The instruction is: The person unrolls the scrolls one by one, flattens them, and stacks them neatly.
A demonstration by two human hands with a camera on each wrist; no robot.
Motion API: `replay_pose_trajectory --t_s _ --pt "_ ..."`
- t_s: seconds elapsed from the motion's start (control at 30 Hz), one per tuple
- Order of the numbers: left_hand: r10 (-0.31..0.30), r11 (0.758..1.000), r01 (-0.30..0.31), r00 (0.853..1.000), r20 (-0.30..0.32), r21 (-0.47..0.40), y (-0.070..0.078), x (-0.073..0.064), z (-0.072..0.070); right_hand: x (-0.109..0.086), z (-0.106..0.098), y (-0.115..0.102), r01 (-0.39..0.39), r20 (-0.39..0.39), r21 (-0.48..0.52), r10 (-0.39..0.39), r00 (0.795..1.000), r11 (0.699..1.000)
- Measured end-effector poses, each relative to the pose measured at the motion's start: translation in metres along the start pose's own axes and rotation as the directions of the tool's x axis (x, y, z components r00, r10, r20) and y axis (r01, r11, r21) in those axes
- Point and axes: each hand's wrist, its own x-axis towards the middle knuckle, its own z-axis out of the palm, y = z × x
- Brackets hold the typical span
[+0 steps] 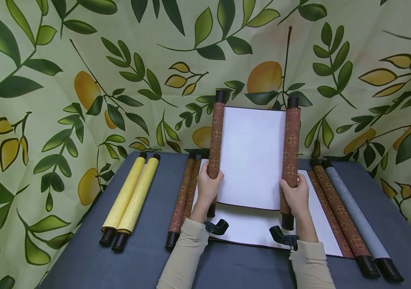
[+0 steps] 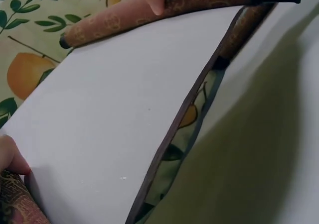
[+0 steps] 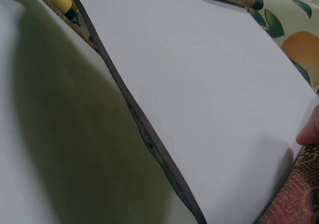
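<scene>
A reddish-brown patterned hanging scroll is held up upright, its two black-capped rolls apart and blank white paper stretched between them. My left hand grips the left roll near its lower end, and my right hand grips the right roll likewise. In the left wrist view the left thumb lies at the paper's edge; the right thumb does the same in the right wrist view. Below the raised scroll, another brown scroll lies spread on the table, its white sheet partly hidden behind the held one.
Two yellow rolled scrolls lie side by side at the left of the dark blue-grey table. On the right, a brown roll lies beside a grey-blue rolled scroll. A leaf-and-fruit patterned cloth hangs behind the table.
</scene>
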Motion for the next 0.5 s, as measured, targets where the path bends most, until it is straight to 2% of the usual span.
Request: replay_pose_trajectory --t_s 0.33,0.5 --pt "-0.099 0.995 0.099 0.995 -0.004 -0.021 -0.0025 -0.0001 -0.0019 -0.0013 -0.0023 -0.0002 -0.041 0.009 0.021 0.041 0.999 0.999" --pt "-0.084 0.996 0.083 0.996 -0.007 -0.024 -0.0032 0.0007 -0.0041 -0.0020 -0.0030 -0.0009 -0.045 0.012 0.005 0.045 0.999 0.999"
